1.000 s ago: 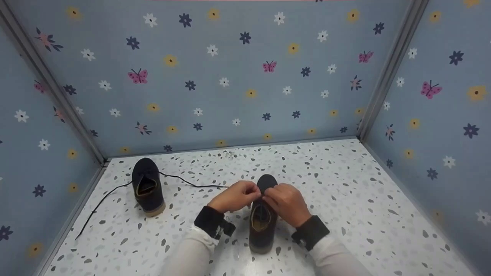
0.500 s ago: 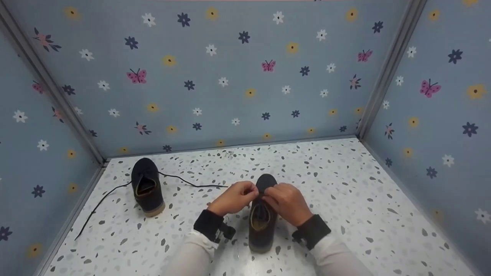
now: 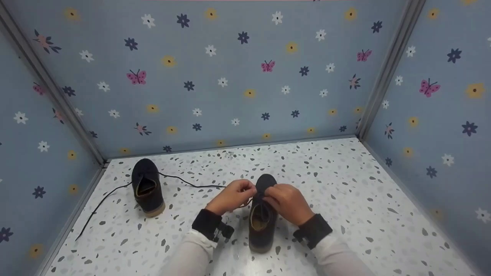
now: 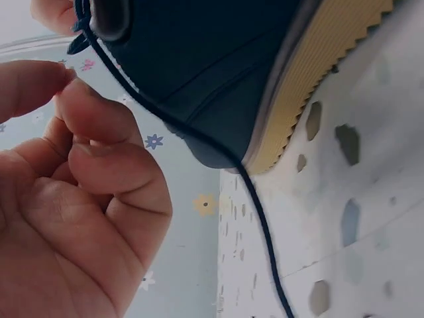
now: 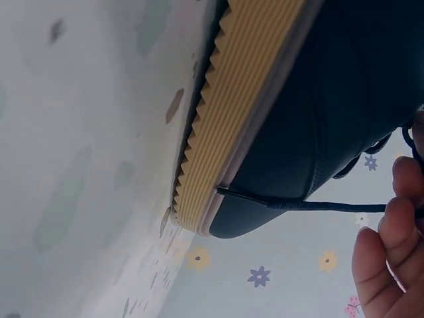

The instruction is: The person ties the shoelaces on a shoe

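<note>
At mid-width of the speckled surface point(image 3: 356, 199), toe toward its far edge, dark shoe point(image 3: 262, 236) sat upright. Right hand point(image 3: 288, 203) angled in over its right side, back up, fingers curled, gripping a lace point(image 5: 338, 207). Left hand point(image 3: 232, 196) opposite, thumb and index tips touching; couldn't tell if anything was between.

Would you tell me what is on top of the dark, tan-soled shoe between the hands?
Thin dark laces lie on the shoe; the right hand covers part of its upper, hiding whatever is directly beneath.
</note>
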The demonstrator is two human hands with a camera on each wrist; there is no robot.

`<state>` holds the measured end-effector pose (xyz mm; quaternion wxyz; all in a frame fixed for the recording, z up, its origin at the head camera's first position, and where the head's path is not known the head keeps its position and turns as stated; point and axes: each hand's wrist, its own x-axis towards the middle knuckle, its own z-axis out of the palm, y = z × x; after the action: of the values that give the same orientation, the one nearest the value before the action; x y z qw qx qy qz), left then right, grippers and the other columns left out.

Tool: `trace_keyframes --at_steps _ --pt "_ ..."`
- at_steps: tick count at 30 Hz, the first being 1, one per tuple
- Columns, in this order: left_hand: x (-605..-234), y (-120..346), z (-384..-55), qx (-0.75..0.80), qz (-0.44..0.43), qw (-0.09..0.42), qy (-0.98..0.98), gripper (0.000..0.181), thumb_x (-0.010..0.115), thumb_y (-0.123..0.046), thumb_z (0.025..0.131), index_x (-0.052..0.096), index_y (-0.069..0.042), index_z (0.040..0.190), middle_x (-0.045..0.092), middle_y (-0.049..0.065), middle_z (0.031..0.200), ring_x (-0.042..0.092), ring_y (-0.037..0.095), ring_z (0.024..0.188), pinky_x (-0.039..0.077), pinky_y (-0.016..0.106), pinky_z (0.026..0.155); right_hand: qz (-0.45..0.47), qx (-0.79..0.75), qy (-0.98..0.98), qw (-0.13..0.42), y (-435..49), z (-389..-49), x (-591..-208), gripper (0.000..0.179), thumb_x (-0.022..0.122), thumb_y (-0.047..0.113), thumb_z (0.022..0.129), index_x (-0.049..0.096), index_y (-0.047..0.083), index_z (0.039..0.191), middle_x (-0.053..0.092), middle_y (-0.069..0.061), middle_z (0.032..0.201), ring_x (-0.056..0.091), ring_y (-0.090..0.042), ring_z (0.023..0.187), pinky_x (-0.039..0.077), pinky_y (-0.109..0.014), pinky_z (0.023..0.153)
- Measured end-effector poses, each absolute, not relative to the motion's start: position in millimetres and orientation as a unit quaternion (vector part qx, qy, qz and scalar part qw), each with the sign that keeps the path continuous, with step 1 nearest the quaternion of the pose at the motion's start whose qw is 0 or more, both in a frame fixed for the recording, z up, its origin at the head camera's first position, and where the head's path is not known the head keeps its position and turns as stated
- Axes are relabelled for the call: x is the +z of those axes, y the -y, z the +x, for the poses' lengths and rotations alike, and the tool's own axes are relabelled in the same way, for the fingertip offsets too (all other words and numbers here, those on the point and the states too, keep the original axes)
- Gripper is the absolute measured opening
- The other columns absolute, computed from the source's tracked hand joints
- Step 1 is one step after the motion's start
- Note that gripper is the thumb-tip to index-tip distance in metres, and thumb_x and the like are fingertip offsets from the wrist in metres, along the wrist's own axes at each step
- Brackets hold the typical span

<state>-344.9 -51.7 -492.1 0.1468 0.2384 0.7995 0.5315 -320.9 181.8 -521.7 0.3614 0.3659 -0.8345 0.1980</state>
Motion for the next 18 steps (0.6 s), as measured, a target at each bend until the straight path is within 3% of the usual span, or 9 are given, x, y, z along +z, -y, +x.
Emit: trace_keyframes --at_steps 6,18 --pt "-484.8 47.8 -349.6 0.470 0.261 0.130 -0.833 0.023 0.062 -0.032 0.105 0.071 -0.012 0.099 0.056 -0.007 0.078 0.050 0.010 0.064 0.042 0.026 0.061 0.362 0.196 0.842 0.349 -181.6 -320.0 -520.1 0.014 0.080 0.023 0.091 0.068 0.019 0.089 0.068 0.006 0.075 0.064 -0.011 0.068 0.053 -0.028 0.065" --pt "-481.7 45.7 -354.5 0.407 0.288 0.137 -0.856 0.019 0.063 -0.027 0.103 0.074 -0.014 0.097 0.060 -0.009 0.078 0.054 0.008 0.069 0.044 0.025 0.064 0.359 0.210 0.841 0.345 -180.4 -320.3 -521.5 0.014 0.082 0.021 0.089 0.068 0.019 0.089 0.069 0.005 0.076 0.063 -0.011 0.068 0.053 -0.027 0.065"
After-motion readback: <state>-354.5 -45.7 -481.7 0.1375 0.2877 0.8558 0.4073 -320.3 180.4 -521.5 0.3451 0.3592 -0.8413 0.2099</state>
